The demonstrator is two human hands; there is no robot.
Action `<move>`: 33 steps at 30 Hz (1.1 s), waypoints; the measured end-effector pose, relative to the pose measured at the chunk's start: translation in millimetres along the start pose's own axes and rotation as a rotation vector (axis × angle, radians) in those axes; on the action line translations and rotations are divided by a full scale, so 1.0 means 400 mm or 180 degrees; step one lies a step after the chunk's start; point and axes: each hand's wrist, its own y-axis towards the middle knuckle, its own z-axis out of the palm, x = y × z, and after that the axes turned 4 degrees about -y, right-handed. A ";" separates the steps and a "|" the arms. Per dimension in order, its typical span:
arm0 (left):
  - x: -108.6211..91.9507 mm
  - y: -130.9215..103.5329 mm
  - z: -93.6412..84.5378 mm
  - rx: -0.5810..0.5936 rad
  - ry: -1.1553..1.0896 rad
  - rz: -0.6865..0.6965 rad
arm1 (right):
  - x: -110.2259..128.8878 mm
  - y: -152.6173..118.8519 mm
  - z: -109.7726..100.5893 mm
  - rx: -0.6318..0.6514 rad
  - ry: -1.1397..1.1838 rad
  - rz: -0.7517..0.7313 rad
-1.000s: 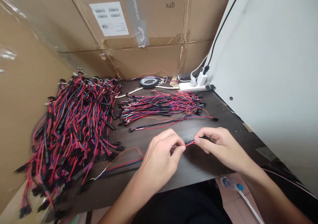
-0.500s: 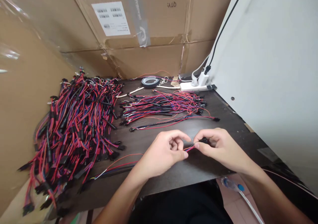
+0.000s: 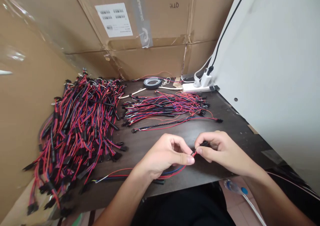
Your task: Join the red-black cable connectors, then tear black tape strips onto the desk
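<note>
Between thumb and index finger, my left hand [image 3: 170, 154] pinches the red and dark wires of a wire harness [image 3: 175, 171], close to its right end. My right hand [image 3: 217, 149] is closed on the black connector [image 3: 205, 144] at that end, its fingertips almost touching the left ones. From my hands the harness curves down and runs left under my left wrist, with white and yellow wire ends over the dark table [image 3: 140, 139]. A single harness [image 3: 175, 121] lies just beyond my hands, in front of a flat bundle of similar harnesses [image 3: 165, 105].
A large heap of red, blue and black harnesses [image 3: 82, 119] covers the left side. At the back are a tape roll [image 3: 152, 82] and a white power strip [image 3: 197, 87] with plugs. Cardboard [image 3: 155, 60] stands behind, and a white panel [image 3: 272, 85] at right.
My left thumb and index finger have closed on the wires beside my right hand. More of the harness now shows below my left hand, hanging in a curve.
</note>
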 end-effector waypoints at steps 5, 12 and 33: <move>-0.007 -0.002 0.007 0.0118 0.0033 -0.0149 | 0.009 -0.005 0.003 0.0046 -0.0288 0.0045; 0.009 -0.006 0.009 0.0182 -0.0146 0.0071 | 0.017 -0.013 -0.010 0.0384 -0.0230 0.0151; 0.007 -0.025 -0.013 0.0416 0.0351 0.0108 | 0.009 -0.013 -0.004 0.0700 0.0176 0.0123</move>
